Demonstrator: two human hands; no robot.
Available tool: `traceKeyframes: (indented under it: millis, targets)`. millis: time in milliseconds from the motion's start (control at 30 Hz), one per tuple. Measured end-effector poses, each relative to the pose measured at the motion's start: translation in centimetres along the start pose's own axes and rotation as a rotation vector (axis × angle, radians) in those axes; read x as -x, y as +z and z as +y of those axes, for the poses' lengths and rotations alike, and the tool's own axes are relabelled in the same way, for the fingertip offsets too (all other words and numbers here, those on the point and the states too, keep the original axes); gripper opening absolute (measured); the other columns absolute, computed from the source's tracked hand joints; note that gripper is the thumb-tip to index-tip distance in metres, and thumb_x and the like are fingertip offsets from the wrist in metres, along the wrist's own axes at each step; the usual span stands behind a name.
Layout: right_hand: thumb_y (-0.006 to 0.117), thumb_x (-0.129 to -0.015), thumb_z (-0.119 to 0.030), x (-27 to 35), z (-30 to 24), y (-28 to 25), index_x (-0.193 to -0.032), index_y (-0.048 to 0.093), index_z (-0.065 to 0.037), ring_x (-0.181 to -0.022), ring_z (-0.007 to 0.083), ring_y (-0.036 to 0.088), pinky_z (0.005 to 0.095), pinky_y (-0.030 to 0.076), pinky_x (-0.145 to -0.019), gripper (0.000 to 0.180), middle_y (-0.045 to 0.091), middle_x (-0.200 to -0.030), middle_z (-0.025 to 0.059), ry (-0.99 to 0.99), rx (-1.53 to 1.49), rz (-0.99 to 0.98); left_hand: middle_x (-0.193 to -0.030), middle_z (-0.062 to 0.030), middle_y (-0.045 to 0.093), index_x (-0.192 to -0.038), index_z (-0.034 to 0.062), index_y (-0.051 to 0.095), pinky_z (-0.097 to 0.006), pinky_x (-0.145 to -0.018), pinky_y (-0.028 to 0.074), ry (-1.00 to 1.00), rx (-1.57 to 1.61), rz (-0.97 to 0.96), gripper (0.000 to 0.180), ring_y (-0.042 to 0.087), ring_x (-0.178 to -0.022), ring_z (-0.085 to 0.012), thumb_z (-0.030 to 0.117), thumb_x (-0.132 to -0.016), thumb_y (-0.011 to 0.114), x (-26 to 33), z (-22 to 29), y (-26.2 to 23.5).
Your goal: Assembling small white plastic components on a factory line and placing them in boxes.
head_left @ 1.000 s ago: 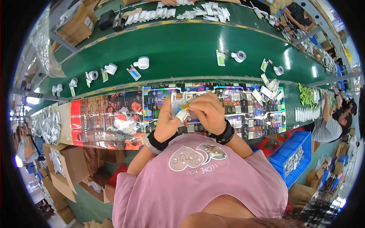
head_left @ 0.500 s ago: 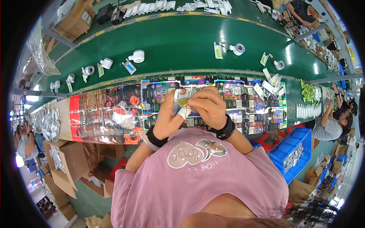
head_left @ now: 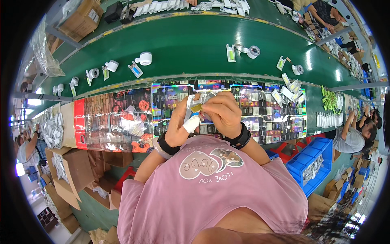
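Yellow-green small piece [head_left: 196, 107], centre of frame, pinched between left hand [head_left: 181, 122] and right hand [head_left: 221, 112], fingers closed on it and its clear wrapper [head_left: 194, 99], above glossy printed sheets [head_left: 260, 110]; green belt [head_left: 183, 40] beyond.

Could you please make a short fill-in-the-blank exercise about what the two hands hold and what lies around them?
1. Both hands, the left hand and the right hand, hold a small ____ piece in a clear packet.
2. The conveyor belt is ____ in colour.
3. The plastic crate at the person's right is ____.
4. The left thumb wears a ____ wrap.

Missing words: yellow; green; blue; white
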State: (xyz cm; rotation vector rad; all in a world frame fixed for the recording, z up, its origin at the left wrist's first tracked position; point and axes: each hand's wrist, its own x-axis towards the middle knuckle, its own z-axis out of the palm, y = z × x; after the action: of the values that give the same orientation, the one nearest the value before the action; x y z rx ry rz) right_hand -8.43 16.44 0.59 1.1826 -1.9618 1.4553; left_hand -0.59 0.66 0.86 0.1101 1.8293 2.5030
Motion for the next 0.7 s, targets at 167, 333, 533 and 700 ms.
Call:
traceKeyframes:
  millis: [167, 333, 533, 700]
  targets:
    - [0.073, -0.065, 0.0, -0.08, 0.14, 0.08, -0.089, 0.067, -0.012, -0.074, 0.0213, 0.055, 0.034, 0.043, -0.069, 0.027, 0.062, -0.085, 0.0021, -0.003, -0.006, 0.0, -0.094, -0.0069, 0.054, -0.133, 0.0007, 0.041, -0.024, -0.056, 0.048, 0.045, -0.005, 0.025, 0.053, 0.051, -0.066, -0.0102, 0.028, -0.089, 0.055, -0.15, 0.16, 0.37]
    - [0.074, -0.064, -0.001, 0.23, 0.52, 0.08, -0.089, 0.068, -0.012, -0.075, 0.0212, 0.055, 0.0331, 0.043, -0.07, 0.028, 0.062, -0.086, 0.0016, 0.0, 0.001, -0.013, -0.094, -0.0052, 0.054, -0.133, 0.0008, 0.041, -0.022, -0.055, 0.046, 0.038, -0.129, 0.066, 0.043, 0.05, -0.065, -0.0081, 0.02, -0.095, 0.048, -0.38, 0.17, 0.78]
    - [0.074, -0.064, 0.0, 0.6, 0.4, 0.39, -0.088, 0.068, -0.011, -0.074, 0.021, 0.055, 0.0332, 0.043, -0.069, 0.026, 0.062, -0.086, 0.0015, 0.039, 0.013, 0.013, -0.088, -0.0027, 0.055, -0.134, 0.0019, 0.042, -0.021, -0.053, 0.043, 0.039, -0.252, 0.05, 0.039, 0.049, -0.063, -0.0067, 0.015, -0.097, 0.043, -0.52, -0.37, 0.39]
    - [0.073, -0.066, -0.001, 0.57, 0.17, 0.58, -0.088, 0.068, -0.01, -0.074, 0.021, 0.054, 0.0337, 0.042, -0.071, 0.024, 0.062, -0.085, 0.0019, 0.042, 0.004, 0.006, -0.073, 0.0, 0.053, -0.13, 0.0031, 0.047, -0.021, -0.05, 0.04, 0.06, -0.301, 0.114, 0.037, 0.047, -0.056, -0.0058, 0.015, -0.095, 0.047, -0.62, -0.58, 0.54]
